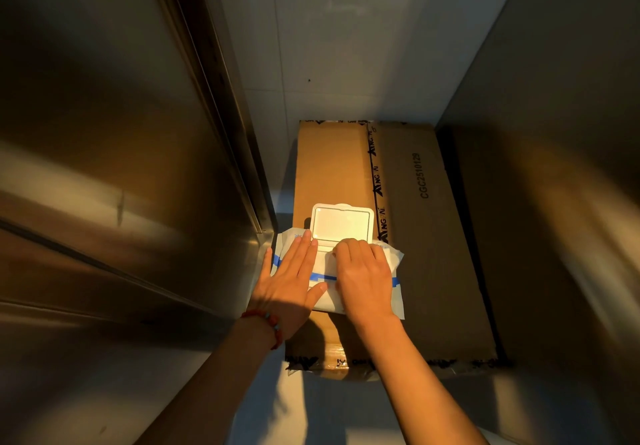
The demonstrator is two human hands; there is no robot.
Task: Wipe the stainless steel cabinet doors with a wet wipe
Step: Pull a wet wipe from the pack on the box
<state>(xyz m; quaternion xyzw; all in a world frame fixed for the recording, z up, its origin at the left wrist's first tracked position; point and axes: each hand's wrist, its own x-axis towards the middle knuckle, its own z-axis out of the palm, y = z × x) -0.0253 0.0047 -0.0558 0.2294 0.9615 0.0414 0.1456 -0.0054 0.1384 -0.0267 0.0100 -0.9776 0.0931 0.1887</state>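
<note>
You are at the fetching step: your left hand [291,278] lies flat, fingers straight, on the wipe pack [388,264], its lid [341,221] open; your right hand [360,275] curls at the opening, whether it pinches a wipe I cannot tell. Next, pull one wipe up.

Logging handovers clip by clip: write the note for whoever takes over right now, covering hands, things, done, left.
Left hand: flat, fingers straight, pressing the wet wipe pack down.
Right hand: fingers curled at the pack's opening; whether it pinches a wipe cannot be seen.
The pack lies on the cardboard box, flip lid open.
Stainless steel cabinet door stands to the left.
Done: lid opened.
Left: pull a wipe, wipe the doors.
</note>
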